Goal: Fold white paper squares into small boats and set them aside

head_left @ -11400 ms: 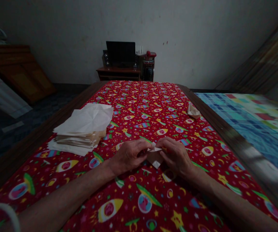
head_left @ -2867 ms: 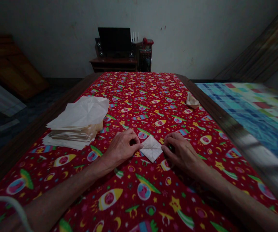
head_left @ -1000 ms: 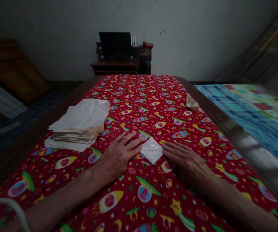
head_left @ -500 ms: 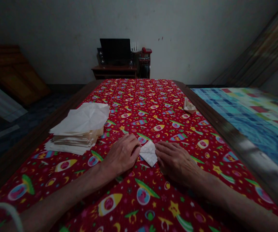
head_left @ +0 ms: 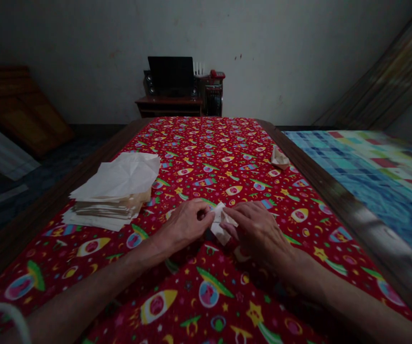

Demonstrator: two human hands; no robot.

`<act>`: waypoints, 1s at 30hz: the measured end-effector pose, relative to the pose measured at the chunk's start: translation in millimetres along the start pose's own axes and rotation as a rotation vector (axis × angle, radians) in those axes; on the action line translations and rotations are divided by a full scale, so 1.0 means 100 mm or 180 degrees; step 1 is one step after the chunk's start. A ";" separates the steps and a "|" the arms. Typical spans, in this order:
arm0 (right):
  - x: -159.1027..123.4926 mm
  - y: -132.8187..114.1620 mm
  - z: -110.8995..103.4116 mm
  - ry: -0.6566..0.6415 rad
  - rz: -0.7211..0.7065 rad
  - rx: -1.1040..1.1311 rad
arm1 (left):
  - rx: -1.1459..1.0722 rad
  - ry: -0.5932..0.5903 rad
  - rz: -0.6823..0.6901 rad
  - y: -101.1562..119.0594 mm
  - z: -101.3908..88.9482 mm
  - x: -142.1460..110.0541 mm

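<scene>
A small folded white paper (head_left: 221, 224) sits between my two hands on the red patterned tablecloth (head_left: 206, 157). My left hand (head_left: 186, 224) pinches its left edge with curled fingers. My right hand (head_left: 258, 229) grips its right side, fingers bent over the paper. Part of the paper is lifted off the cloth and partly hidden by my fingers.
A stack of white and tan paper sheets (head_left: 116, 188) lies at the left. A small folded paper piece (head_left: 279, 157) rests near the table's right edge. Beyond the table stand a low cabinet with a dark screen (head_left: 172, 76) and a colourful checked bedspread (head_left: 363, 172) on the right.
My hands went from lying flat beside the paper square to closing on it. The paper is now lifted and bent between my fingers.
</scene>
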State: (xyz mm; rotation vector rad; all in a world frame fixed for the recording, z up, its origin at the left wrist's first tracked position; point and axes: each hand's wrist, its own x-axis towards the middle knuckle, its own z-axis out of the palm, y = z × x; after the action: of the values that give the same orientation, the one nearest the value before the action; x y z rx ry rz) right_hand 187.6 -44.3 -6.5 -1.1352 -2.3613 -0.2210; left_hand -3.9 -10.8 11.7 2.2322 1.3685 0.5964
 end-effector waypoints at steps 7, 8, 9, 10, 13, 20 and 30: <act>0.21 -0.11 0.05 0.0327 0.0429 0.1594 | -0.0228 0.0332 0.0616 0.13 -0.08 -0.01; 0.24 -0.11 0.05 0.0408 0.0674 0.1887 | -0.0311 0.0396 0.0753 0.13 -0.09 -0.02; 0.26 -0.10 0.06 0.0433 0.0960 0.2151 | -0.0384 0.0481 0.0890 0.14 -0.09 -0.03; 0.28 -0.08 0.07 0.0431 0.1230 0.2413 | -0.0418 0.0594 0.1019 0.13 -0.10 -0.04; 0.28 0.02 0.13 0.0297 0.1907 0.3083 | -0.0256 0.0932 0.1273 0.03 -0.09 -0.04; 0.16 0.16 0.22 -0.0171 0.1632 0.1766 | -0.0192 0.0461 0.1299 -0.36 0.06 -0.03; 0.01 0.25 0.13 -0.0171 0.0085 0.0339 | 0.0446 -0.0007 0.1629 -0.33 0.07 -0.05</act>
State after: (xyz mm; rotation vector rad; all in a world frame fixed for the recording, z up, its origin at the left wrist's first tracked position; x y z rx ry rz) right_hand 200.8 -23.0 -19.2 -1.1341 -2.3725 -0.0553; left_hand -25.9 -3.0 -13.7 2.7152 0.8506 0.6787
